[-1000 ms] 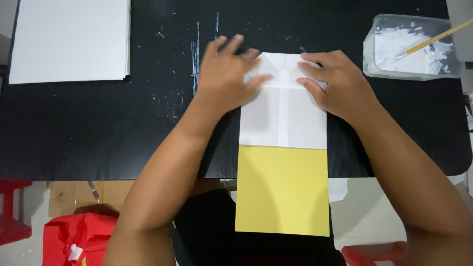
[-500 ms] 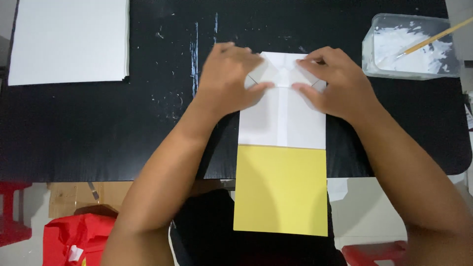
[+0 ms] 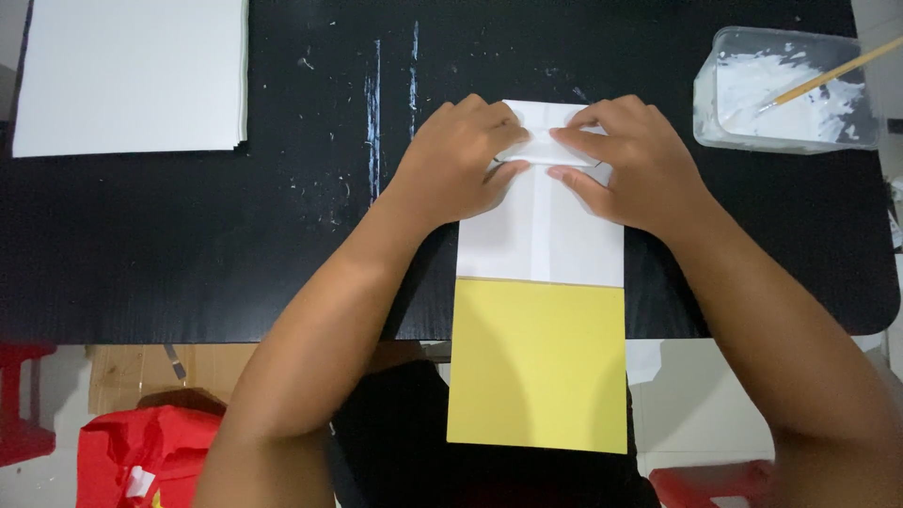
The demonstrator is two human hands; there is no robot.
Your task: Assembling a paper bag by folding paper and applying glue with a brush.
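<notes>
Nearest, a yellow panel (image 3: 537, 367) of the folded paper piece, flat and matte, hanging off the table (image 3: 188, 245) edge toward the lap. Above it, the white part (image 3: 541, 240) of the same piece, lying on the black tabletop, smooth, with a faint vertical seam down the middle and a straight line where white meets yellow.

Further up, both hands at the far end of the white part. Left hand (image 3: 459, 162) pressing down with curled fingers, thumb tucked under onto a small folded flap (image 3: 544, 150). Right hand (image 3: 628, 167) meeting it from the other side, fingers pinched narrow on the same flap, fingertips of the 2 hands almost touching. No tool in either hand, only paper.

To do this fold well, probably best: keep the flap's edges square to the long sides, hold one side pinned while the other runs along the crease, press firmly from the centre outward. Thin paper, likely to skew or wrinkle if pushed unevenly.

Beyond and to the left, a stack of white sheets (image 3: 127, 75), crisp-edged, well apart from the hands. Table surface dark, wood-grained, streaked with dried white smears. Far right, a clear plastic tub (image 3: 743, 132) coated with white paste, a thin wooden-handled brush (image 3: 828, 73) leaning in it.
</notes>
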